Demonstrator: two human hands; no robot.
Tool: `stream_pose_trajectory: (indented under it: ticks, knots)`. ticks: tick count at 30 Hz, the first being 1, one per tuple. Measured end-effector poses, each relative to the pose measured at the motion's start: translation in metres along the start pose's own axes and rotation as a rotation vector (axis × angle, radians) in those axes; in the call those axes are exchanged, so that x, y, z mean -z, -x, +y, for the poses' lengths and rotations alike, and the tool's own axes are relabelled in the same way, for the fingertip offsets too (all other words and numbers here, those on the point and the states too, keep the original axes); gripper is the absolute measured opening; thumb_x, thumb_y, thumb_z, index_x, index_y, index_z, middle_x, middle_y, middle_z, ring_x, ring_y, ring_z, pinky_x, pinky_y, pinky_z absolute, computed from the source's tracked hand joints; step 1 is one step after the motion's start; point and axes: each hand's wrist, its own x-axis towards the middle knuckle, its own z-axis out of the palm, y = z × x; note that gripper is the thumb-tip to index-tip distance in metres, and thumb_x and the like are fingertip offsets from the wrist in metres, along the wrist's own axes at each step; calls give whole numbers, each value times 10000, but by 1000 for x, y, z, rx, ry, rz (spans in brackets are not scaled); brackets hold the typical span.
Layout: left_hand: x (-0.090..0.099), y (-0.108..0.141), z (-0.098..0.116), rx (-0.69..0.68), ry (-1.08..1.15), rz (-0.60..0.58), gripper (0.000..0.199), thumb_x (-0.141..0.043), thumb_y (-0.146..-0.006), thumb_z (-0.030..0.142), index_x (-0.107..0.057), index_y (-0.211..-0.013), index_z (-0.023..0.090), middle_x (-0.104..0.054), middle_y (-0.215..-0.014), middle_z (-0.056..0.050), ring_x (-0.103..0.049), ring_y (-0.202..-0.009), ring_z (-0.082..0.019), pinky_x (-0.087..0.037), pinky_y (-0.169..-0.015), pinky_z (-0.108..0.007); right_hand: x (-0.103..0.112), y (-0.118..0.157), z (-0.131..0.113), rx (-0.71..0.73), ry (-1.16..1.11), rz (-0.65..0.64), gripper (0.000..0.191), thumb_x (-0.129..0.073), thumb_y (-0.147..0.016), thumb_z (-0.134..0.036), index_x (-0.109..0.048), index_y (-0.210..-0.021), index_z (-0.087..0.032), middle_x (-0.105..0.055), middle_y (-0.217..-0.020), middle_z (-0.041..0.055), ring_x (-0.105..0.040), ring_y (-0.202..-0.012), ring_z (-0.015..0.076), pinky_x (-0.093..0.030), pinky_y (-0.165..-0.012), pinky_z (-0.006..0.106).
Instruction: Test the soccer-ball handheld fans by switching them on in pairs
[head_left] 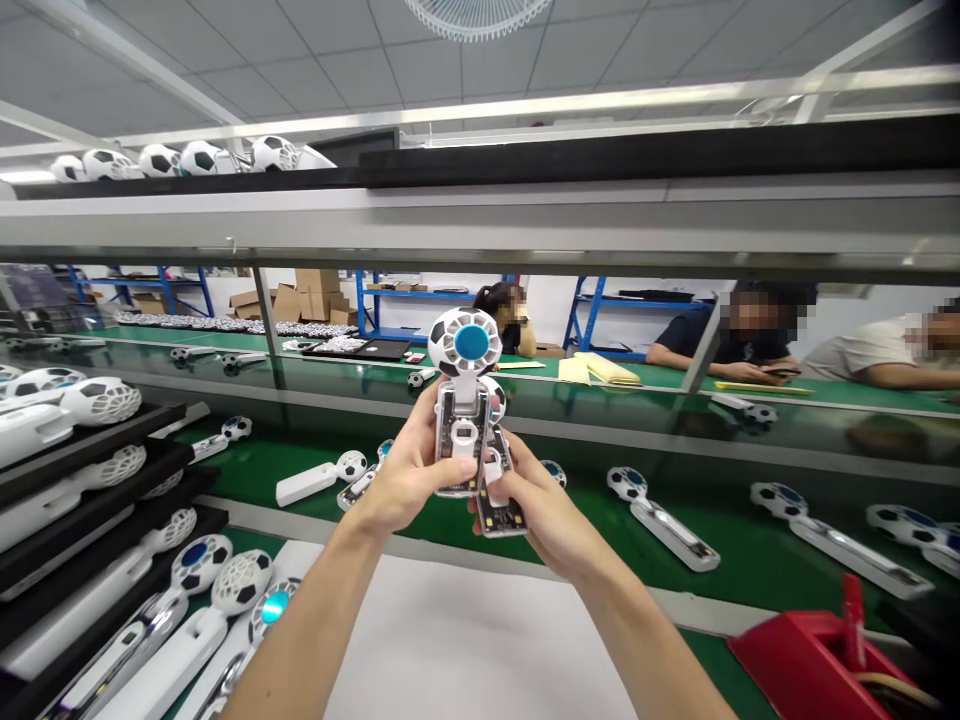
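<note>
- Bare forearms come in from 6 o'clock, over a white sheet point(465, 640) that runs out of frame at the bottom.
- Left hand point(409, 470) is closed around the clear handle shell point(459, 440) of a soccer-ball mini fan point(465, 342), whose blue hub sits up at 12 o'clock from the hands.
- Right hand point(540, 510) is gripping a clear-backed circuit board point(502, 505), pressed up next to the fan handle. Its fingers cover a lot of it, so I can't make out the details.
- Another ball-patterned head point(493, 395) peeks out behind the fan, mostly hidden. No idea what it's attached to.
- More white fans point(660, 520) lie on a green conveyor belt point(724, 535) from 2 to 3 o'clock.
- Black trays point(90, 470) of white fans stack up around 9 o'clock.
- Red holder point(817, 660) at 4 o'clock, cut off by the frame edge.
- Seated co-workers point(750, 340) are across the line at 1 to 2 o'clock, one cut off at the right edge, with reflections muddying that side.
- Cardboard boxes point(315, 295) sit far off at 11 o'clock.
</note>
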Motion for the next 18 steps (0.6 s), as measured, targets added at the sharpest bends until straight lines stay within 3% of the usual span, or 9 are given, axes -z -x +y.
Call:
stream_pose_trajectory:
  ticks: [5,9,12,15,18]
  knots:
    - [6,-2,-2,-19,-24,66,539,-742,-814,198,-516,-1303,201,-685,-1004,-68,-672,-876,-187,-584,-764,-299,1,3,-2,4,89,-27,658,-570,-730,-210,-417,-1365,-295,-591,-873,-10,-595,-754,197,-543,-622,340]
    - [12,-7,-6,-64,7,179,558,-752,-772,165,-494,-1264,228,-595,-1324,-101,-689,-953,-221,-590,-754,-317,5,2,0,4,198,-80,656,-540,-760,-190,-404,-1386,-335,-576,-839,-29,-581,-742,170,-508,-640,305]
    - [17,-9,-5,-77,32,251,587,-739,-759,137,-470,-1272,234,-541,-1401,-102,-683,-932,-199,-588,-747,-315,6,-2,6,3,191,-117,647,-538,-766,-183,-400,-1378,-338,-569,-836,-32,-582,-740,168,-507,-624,298]
    - [19,-8,0,-51,33,270,579,-736,-743,133,-484,-1257,222,-616,-1276,-94,-665,-829,-168,-571,-698,-296,6,-7,12,66,87,-53,709,-568,-749,-188,-348,-1407,-338,-587,-892,-19,-605,-760,185,-532,-605,315]
    - [16,-5,9,4,30,227,602,-731,-749,153,-480,-1294,199,-684,-981,-65,-645,-730,-167,-540,-642,-285,7,-7,8,177,-11,-10,750,-627,-742,-201,-334,-1420,-332,-607,-1076,18,-629,-800,191,-557,-611,326]
